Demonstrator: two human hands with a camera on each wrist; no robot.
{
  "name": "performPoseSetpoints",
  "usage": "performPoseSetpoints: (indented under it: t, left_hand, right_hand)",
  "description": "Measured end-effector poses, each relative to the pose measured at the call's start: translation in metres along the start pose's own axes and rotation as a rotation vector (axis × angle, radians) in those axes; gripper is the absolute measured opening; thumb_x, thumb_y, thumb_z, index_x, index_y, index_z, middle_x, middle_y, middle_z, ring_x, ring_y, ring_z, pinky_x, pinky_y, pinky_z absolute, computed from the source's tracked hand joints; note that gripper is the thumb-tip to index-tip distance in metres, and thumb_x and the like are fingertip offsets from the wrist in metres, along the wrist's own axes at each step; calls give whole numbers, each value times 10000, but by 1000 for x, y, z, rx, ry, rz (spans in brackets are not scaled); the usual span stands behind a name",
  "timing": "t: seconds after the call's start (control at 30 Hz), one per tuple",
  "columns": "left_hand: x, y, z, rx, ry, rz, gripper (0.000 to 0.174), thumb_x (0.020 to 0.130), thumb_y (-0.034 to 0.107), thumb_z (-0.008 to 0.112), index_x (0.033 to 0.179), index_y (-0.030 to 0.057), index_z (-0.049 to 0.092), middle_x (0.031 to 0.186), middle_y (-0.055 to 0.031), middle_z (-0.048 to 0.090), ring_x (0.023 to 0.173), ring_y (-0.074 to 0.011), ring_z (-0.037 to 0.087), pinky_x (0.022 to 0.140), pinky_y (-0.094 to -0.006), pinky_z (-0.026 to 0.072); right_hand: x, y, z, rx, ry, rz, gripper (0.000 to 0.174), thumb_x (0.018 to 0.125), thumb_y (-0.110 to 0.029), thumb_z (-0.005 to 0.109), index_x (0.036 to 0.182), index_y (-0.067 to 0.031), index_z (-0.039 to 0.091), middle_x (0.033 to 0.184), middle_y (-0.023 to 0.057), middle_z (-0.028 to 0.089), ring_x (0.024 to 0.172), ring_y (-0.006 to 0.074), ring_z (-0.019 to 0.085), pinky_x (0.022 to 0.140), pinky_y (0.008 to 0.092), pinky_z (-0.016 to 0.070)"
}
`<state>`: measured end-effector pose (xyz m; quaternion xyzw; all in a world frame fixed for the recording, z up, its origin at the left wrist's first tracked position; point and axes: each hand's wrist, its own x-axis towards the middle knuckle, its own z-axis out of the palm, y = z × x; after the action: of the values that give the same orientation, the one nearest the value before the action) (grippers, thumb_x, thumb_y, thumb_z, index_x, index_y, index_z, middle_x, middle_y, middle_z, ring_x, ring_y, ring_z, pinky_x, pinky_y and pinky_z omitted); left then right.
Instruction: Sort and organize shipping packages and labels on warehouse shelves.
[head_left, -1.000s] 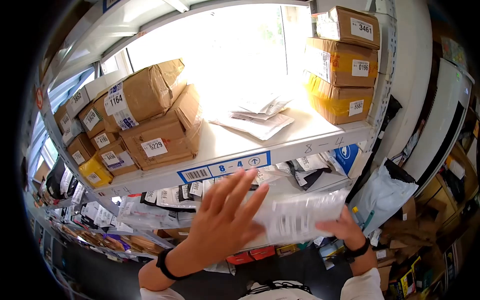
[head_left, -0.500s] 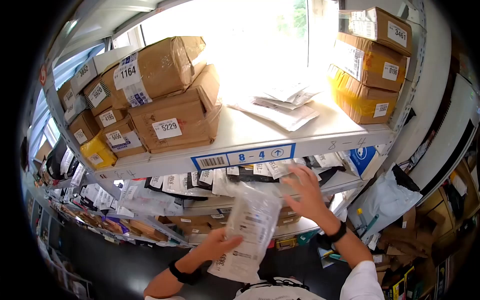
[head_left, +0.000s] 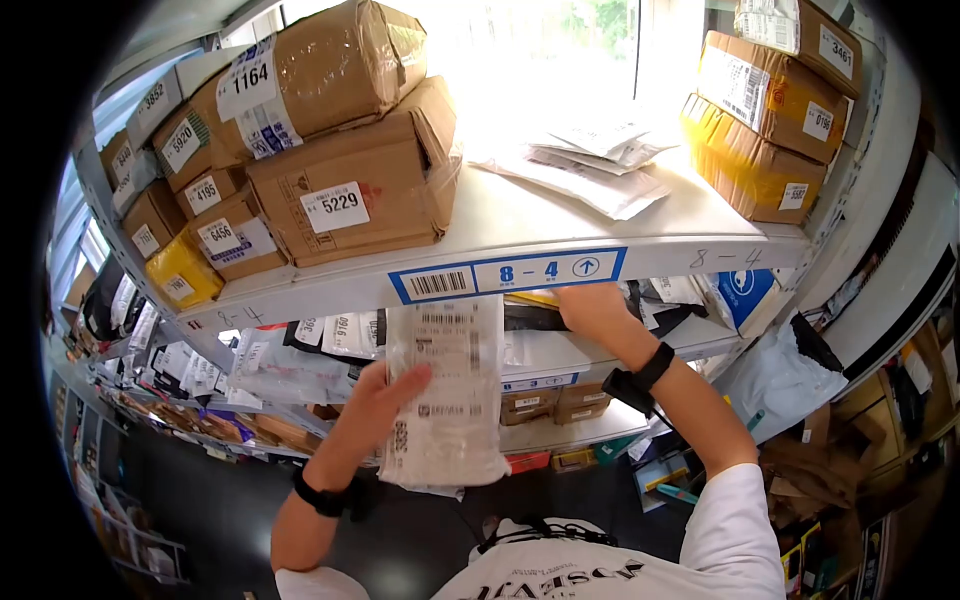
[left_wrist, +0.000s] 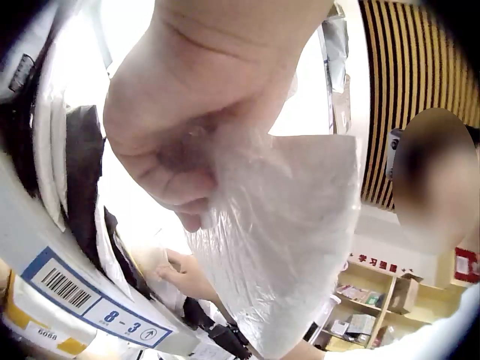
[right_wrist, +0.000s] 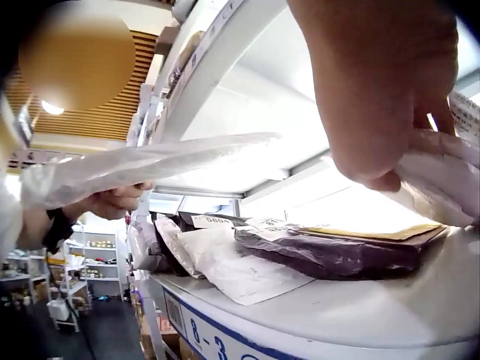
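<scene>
My left hand point(head_left: 355, 415) holds a flat white plastic mailer point(head_left: 452, 400) by its left edge, thumb over the printed label, in front of the shelves. In the left wrist view the fingers curl at the edge of this shiny mailer point(left_wrist: 289, 232). My right hand point(head_left: 600, 315) reaches under the upper shelf board, its fingertips hidden there in the head view. The right wrist view shows its thumb and fingers on either side of a white packet point(right_wrist: 442, 176). Beside that packet lie a dark plastic mailer point(right_wrist: 322, 255) and a white mailer point(right_wrist: 236, 262) on the 8-3 shelf.
On the upper shelf point(head_left: 560, 225), cartons point(head_left: 340, 190) are stacked at left and more boxes point(head_left: 765, 105) at right, with flat white mailers point(head_left: 590, 175) between them. Its front edge carries an 8-4 label point(head_left: 510, 275). A large pale bag point(head_left: 785, 375) stands at right.
The white mailer passed into my left hand and now stands upright, label facing me. My right hand let go of it and moved in under the upper shelf to a packet there.
</scene>
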<state>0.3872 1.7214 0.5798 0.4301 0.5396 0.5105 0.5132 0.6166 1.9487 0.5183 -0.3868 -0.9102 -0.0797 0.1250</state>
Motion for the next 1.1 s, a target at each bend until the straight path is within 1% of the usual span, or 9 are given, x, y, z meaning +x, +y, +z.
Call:
performPoseSetpoints:
  t: [0.1,0.2,0.27,0.43,0.53,0.6,0.73,0.97,1.1]
  left_hand:
    - [40,1,2,-75,-21,11,315,926,211,589,1127,-32,593,1012,-77,666,867,-121,650,742,-266,531]
    - [110,-23,-1,425,123,257,290,887,194,615,1070,-30,620,1003,-83,668,888,-166,626,785,-303,487]
    - [151,-37,11,606,184,577,259,871,164,610,1041,-31,627,993,-112,668,885,-201,617,792,-320,472]
    - [212,-57,38,998,223,702,242,861,151,604,1027,-24,628,985,-138,661,888,-226,613,791,-328,473]
    - [225,-66,47,1158,257,778,232,855,143,600,1019,-19,628,981,-153,657,889,-242,611,791,-333,473]
    - [230,-65,46,1228,274,844,226,851,138,597,1013,-17,629,978,-164,654,890,-252,609,790,-337,474]
    - [220,-48,43,1365,252,923,213,844,127,592,1002,-11,629,972,-184,649,892,-272,607,789,-344,474]
    - [37,42,101,1299,-523,521,176,849,226,597,828,51,588,758,-150,631,738,-320,646,653,-446,507]
    - [19,99,131,1138,-212,899,115,829,155,643,878,62,595,771,-108,606,770,-284,617,690,-397,499]
  right_hand:
    - [-3,19,14,-177,395,-32,134,772,-129,566,837,-49,652,814,107,646,741,313,620,659,417,498]
    - [-1,29,9,-159,704,-27,103,767,-132,567,792,-66,643,810,112,639,733,314,611,673,431,482]
    - [-3,36,9,-166,699,-27,93,754,-112,575,808,-66,635,786,105,618,728,297,594,654,427,469]
    - [-4,35,5,-56,536,82,103,772,-140,567,811,-77,639,801,132,638,764,317,605,703,444,470]
    - [-1,27,14,-135,755,-90,89,763,-129,580,791,-80,649,741,125,643,716,314,629,662,433,495]
    - [-5,18,18,-76,398,-25,110,734,-115,616,817,-63,665,772,130,647,727,322,636,651,433,502]
    - [-9,17,10,83,194,-15,145,710,-87,606,840,-47,656,787,151,637,753,339,630,670,441,496]
    - [-57,15,-29,286,346,-243,386,714,-37,560,1099,-41,580,1044,176,589,1017,364,536,888,492,408]
    - [-80,5,-41,302,359,-348,396,697,-69,619,1092,-93,605,1275,138,475,1216,356,415,992,480,358]
